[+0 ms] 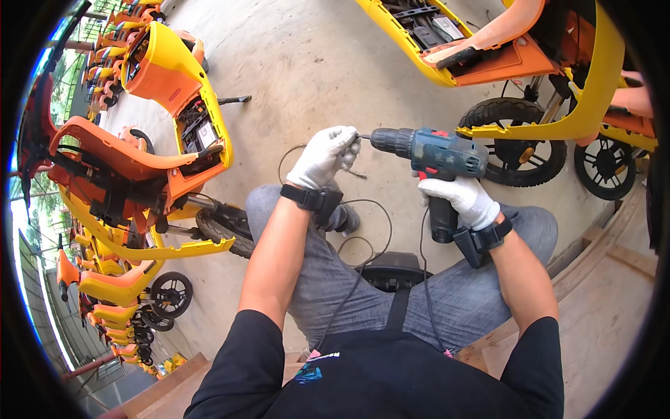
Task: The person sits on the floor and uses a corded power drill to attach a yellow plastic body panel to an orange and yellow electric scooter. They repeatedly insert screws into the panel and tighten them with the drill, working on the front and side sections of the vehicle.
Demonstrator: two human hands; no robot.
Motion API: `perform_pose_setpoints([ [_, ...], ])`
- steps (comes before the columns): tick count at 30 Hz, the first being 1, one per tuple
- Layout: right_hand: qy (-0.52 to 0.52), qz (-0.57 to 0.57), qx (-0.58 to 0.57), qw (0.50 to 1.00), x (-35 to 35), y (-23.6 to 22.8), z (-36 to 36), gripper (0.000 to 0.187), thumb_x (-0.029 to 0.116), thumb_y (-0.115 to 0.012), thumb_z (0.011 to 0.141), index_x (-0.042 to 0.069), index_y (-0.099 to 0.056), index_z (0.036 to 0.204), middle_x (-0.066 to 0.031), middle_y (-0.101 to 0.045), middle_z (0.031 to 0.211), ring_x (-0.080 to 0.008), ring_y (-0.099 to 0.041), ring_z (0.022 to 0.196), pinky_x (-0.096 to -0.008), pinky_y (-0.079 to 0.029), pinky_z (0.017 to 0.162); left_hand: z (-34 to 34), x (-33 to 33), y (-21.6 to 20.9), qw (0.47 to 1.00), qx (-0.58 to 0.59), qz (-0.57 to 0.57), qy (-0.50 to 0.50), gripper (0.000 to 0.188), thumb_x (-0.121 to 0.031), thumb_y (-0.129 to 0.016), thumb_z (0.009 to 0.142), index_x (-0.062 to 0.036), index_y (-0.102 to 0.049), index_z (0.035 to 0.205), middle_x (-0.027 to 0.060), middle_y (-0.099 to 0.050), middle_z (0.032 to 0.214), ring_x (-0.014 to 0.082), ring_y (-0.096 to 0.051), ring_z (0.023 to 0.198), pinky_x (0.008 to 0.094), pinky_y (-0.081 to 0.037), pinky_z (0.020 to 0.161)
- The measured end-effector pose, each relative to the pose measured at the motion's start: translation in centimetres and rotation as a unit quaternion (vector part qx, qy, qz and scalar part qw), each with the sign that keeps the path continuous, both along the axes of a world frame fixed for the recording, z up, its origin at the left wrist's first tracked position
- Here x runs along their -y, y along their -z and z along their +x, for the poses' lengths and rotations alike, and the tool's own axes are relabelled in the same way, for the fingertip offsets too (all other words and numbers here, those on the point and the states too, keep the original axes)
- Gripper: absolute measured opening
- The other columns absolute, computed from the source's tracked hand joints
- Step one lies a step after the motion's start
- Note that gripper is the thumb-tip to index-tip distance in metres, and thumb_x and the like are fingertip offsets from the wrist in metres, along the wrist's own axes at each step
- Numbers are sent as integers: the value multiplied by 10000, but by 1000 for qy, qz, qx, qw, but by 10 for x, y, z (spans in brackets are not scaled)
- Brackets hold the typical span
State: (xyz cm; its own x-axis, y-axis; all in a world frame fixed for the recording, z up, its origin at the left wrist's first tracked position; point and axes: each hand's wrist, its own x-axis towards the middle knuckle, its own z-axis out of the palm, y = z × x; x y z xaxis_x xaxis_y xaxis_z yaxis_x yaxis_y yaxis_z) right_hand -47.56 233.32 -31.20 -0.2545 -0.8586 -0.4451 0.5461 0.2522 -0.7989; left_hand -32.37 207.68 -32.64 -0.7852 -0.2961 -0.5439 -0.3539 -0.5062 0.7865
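My right hand [464, 201], in a white glove, grips the handle of a dark blue cordless drill [450, 155] with a black chuck. The drill lies level above my lap, with its thin bit [364, 137] directed left. At the tip of that bit, my left hand [323, 158], also in a white glove, has thumb and fingers pinched together. Whatever small thing the pinch holds is hidden by the glove.
Partly stripped orange and yellow scooters stand at left [164, 98] and at upper right [481, 63], with wiring exposed. A black scooter wheel [516, 143] is beyond the drill. Cables [388, 223] run from my wrist straps [310, 200] across my lap. Wooden boards [593, 279] lie at right.
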Motion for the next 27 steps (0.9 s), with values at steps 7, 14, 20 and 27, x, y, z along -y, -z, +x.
perform_pose_setpoints([
  [7, -24, -4, -112, 993, -2, 13, -3, 264, 194, -747, 860, 48, -656, 1062, -24, -660, 866, -100, -607, 733, -270, -523, 697, 0, 1, 0, 999, 33, -3, 11, 224, -257, -562, 1007, -86, -588, 863, -9, -555, 710, 68, -444, 534, 230, -361, 476],
  [14, -51, -33, -238, 969, -7, 14, -10, 284, 174, -764, 841, 39, -665, 1071, -59, -699, 952, -137, -639, 852, -308, -528, 806, 1, 1, 3, 997, 63, -25, 44, 240, -282, -569, 1003, -85, -584, 866, -15, -551, 710, 61, -431, 528, 212, -333, 472],
  [20, -51, -76, -242, 966, -11, 17, -14, 328, 165, -767, 819, 55, -665, 1111, -88, -708, 1035, -167, -654, 946, -319, -513, 893, 3, -1, 3, 996, 67, -26, 48, 210, -248, -584, 995, -62, -594, 897, 10, -593, 751, 70, -478, 555, 208, -387, 501],
  [27, -63, -37, -177, 982, -10, 17, -13, 286, 188, -743, 844, 29, -650, 1063, -63, -696, 894, -143, -634, 782, -314, -535, 753, 3, 1, 3, 1000, 24, -15, 10, 177, -190, -616, 977, -17, -612, 1013, 53, -636, 831, 93, -559, 621, 207, -460, 542],
])
